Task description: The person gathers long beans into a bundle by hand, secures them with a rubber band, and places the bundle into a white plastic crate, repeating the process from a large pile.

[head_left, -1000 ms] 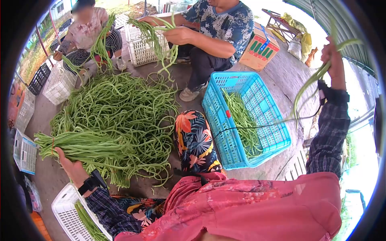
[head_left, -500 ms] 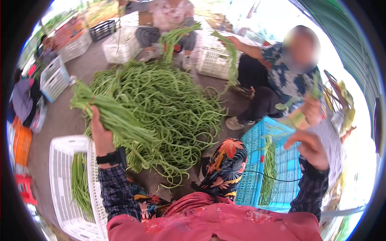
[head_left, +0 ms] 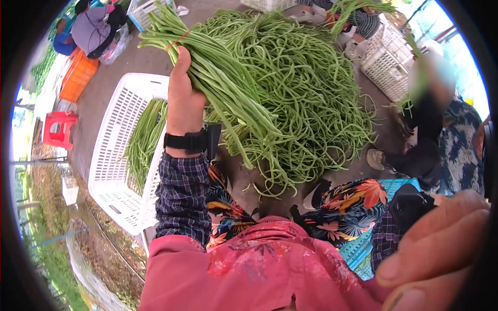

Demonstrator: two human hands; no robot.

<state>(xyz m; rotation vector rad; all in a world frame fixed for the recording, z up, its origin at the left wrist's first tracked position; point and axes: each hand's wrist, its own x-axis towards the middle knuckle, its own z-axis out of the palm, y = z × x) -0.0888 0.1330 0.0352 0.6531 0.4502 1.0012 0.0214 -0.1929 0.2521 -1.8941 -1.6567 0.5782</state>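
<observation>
My left hand (head_left: 182, 85) is closed round a thick bundle of long green beans (head_left: 223, 78), bound near its upper end by a thin red band (head_left: 178, 39). The bundle slants down to the right over a big loose heap of long beans (head_left: 311, 93) on the ground. Very near the camera, at the lower right, my right hand (head_left: 436, 249) shows large with bent fingers, the thumb a little below them. Nothing shows in it; part of it runs out of view.
To my left stands a white plastic crate (head_left: 124, 202) with beans inside. A blue crate (head_left: 358, 249) is partly hidden beside my right leg. Co-workers sit round the heap, one in patterned clothes (head_left: 459, 137) at the right. A red stool (head_left: 59, 129) and an orange crate (head_left: 78, 75) stand left.
The view has swung left, so the heap and crates sit further right. My right hand has come from above the blue crate up close to the camera. The left still holds the bundle.
</observation>
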